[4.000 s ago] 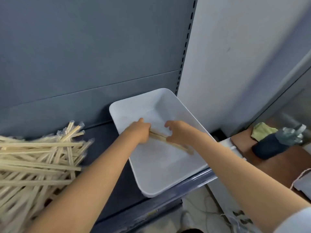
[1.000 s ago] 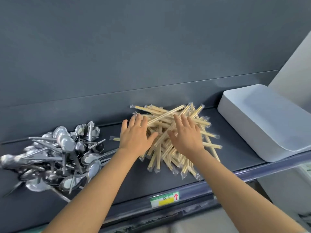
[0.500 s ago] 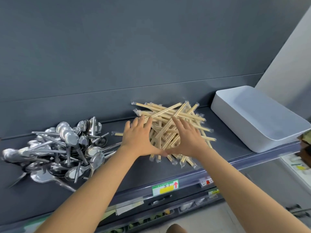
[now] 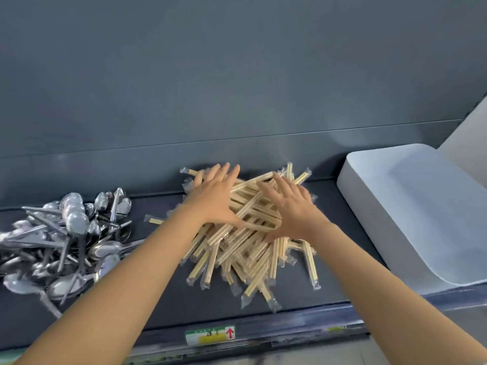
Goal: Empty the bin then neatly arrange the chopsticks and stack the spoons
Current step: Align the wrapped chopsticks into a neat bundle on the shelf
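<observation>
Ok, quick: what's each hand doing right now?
Left hand: open, pressing flat on the chopsticks.
Right hand: open, flat on the same pile, holding nothing.

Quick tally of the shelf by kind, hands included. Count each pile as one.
white bin: 1
chopstick pile: 1
stray chopstick pack: 1
spoon pile: 1
hands: 2, left hand and right hand, both flat on the chopstick pile
Total: 6
Pieces inside the piles: too tangled to count.
</observation>
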